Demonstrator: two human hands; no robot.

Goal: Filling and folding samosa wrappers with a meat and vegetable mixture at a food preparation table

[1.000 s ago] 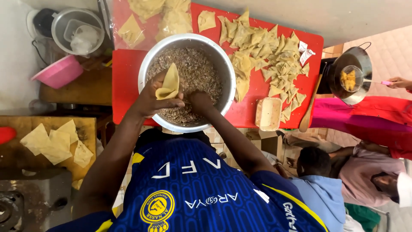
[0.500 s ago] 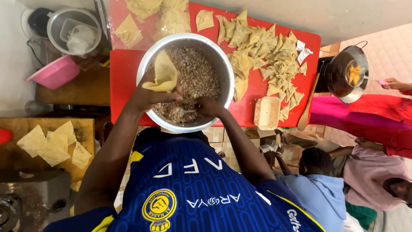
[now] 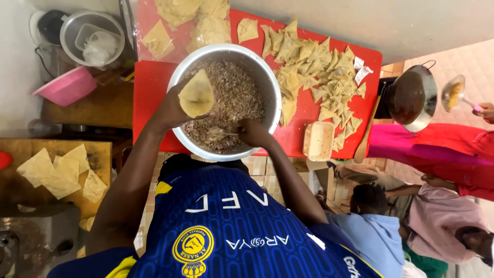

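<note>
left hand grips a folded pastry cone over the near-left rim of the big metal bowl, fingers closed around its lower edge, while the right hand is pinched on a spoon dipped into the minced filling. under the bowl lies a red table, with a small pale tub at its near edge. beyond, folded pastries pile to the right and flat pastry sheets lie at the far edge.

Shiny metal bowl – crumbly, matt filling; smooth red plastic table; floury dough cone.
</note>
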